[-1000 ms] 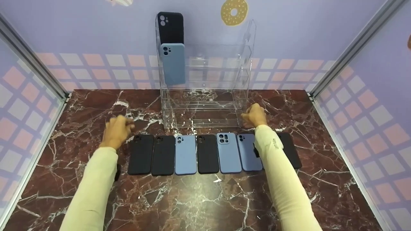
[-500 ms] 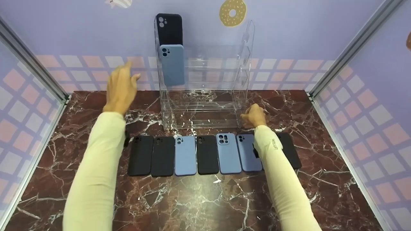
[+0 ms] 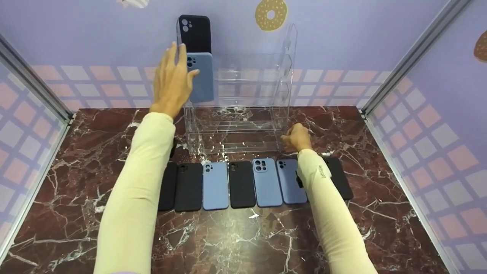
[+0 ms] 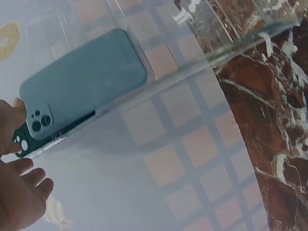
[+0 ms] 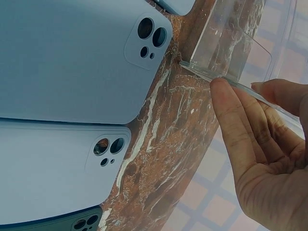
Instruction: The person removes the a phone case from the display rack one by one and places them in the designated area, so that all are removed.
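A clear tiered acrylic display stand (image 3: pixel 281 97) stands at the back of the table. On its left side a black phone case (image 3: pixel 196 34) leans on the top tier, and a blue-grey phone case (image 3: pixel 203 83) on the tier below. My left hand (image 3: pixel 173 82), fingers straight and spread, is raised over the stand's left edge. In the left wrist view, its thumb is by the camera end of the blue-grey case (image 4: pixel 86 82); whether it touches I cannot tell. My right hand (image 3: pixel 298 137) pinches the stand's right side panel (image 5: pixel 231 84) between thumb and fingers low down.
Several phone cases lie in a row before the stand, among them a light blue case (image 3: pixel 215 186), a black case (image 3: pixel 242 184) and a darker blue case (image 3: pixel 291 180). My right sleeve covers part of the row's right end. Patterned walls enclose the marbled table (image 3: pixel 228 243).
My left hand has risen from beside the row's left end up to the stand's cases, its fingers straightening out. My right hand stays on the stand's side. The view shifts slightly.
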Available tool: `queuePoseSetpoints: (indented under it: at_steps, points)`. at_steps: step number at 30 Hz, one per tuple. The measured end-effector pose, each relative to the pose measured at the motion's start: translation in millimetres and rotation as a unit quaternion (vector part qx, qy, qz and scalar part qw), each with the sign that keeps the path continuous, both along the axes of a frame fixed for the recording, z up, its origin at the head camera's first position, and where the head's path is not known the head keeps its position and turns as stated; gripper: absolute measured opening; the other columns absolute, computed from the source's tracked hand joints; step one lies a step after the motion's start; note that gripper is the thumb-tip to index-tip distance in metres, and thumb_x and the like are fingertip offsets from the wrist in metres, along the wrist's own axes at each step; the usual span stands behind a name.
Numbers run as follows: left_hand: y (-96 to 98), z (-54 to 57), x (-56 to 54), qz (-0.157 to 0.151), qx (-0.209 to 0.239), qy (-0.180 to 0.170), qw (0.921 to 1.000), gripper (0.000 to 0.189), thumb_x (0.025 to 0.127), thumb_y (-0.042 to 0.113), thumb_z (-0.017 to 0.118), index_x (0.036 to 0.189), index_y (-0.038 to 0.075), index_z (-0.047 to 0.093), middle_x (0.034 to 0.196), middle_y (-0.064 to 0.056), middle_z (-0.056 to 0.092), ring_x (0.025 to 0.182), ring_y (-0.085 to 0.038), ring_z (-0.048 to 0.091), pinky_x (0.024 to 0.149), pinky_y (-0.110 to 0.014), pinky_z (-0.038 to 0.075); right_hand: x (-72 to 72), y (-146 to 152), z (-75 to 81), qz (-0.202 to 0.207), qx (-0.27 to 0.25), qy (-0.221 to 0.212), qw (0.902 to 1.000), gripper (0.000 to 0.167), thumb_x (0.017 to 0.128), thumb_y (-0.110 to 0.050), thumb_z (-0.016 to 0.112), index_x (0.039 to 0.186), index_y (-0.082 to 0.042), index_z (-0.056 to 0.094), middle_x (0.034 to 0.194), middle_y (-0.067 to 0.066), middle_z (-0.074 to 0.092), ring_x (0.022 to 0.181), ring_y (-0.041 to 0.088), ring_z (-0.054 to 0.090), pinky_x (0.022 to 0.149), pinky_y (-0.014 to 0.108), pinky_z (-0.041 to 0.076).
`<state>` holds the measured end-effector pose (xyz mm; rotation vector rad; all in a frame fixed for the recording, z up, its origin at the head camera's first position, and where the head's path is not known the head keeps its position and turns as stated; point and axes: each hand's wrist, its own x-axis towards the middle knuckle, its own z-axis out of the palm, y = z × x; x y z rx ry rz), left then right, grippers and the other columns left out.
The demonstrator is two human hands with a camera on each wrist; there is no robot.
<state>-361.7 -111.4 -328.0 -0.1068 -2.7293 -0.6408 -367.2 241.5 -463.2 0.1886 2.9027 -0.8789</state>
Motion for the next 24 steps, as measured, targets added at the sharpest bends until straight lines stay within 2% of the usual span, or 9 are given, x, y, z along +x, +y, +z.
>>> queuePoseSetpoints:
  at_steps: [5,10,14,19,24]
  points:
    - [9.2,-3.7,-5.5,-0.016,-0.019,-0.007,0.9997,0.071,0.109,0.035,0.042,0.162,0.004,0.006,0.168,-0.020,0.004,0.154,-0.035,0.006,0.124,-0.043,0.003,0.9,-1,1.0,0.000,-0.003,0.004,1.0000,0.025,0.087,-0.015,0.074,0.067,-0.011,0.058,0.092,0.018,0.072,0.082,0.034,0.073,0.087,0.046,0.056]
    - [13.8,-8.5,-6.6,-0.017,-0.013,0.001,0.9998,0.064,0.110,0.029,0.040,0.161,0.001,0.015,0.166,-0.022,0.015,0.153,-0.037,0.014,0.124,-0.042,0.004,0.1,1,0.5,0.016,0.013,0.021,0.9996,0.034,0.085,-0.016,0.074,0.059,-0.016,0.052,0.082,0.010,0.067,0.086,0.031,0.063,0.088,0.051,0.051]
    - [15.0,-9.7,-7.9,-0.007,0.006,0.043,0.9990,0.054,0.109,0.023,0.045,0.155,-0.001,0.033,0.159,-0.022,0.033,0.145,-0.039,0.033,0.122,-0.044,0.019,-0.3,1,0.4,0.012,0.016,0.023,0.9995,0.032,0.084,-0.016,0.075,0.060,-0.016,0.053,0.087,0.014,0.069,0.088,0.033,0.063,0.088,0.051,0.051]
    - [15.7,-11.0,-8.1,-0.006,0.052,0.090,0.9946,0.043,0.105,0.015,0.053,0.145,0.001,0.052,0.147,-0.019,0.051,0.131,-0.037,0.053,0.111,-0.043,0.040,-0.1,2,0.7,0.011,0.020,0.012,0.9997,0.029,0.086,-0.018,0.075,0.065,-0.012,0.056,0.095,0.019,0.070,0.091,0.035,0.064,0.090,0.051,0.051]
    - [15.5,-11.1,-6.6,-0.010,0.080,0.139,0.9870,0.033,0.101,0.009,0.061,0.132,0.004,0.067,0.128,-0.015,0.066,0.116,-0.035,0.064,0.100,-0.043,0.049,0.3,3,1.5,0.005,0.015,0.003,0.9999,0.021,0.085,-0.018,0.075,0.072,-0.008,0.062,0.104,0.023,0.071,0.100,0.040,0.065,0.094,0.052,0.050]
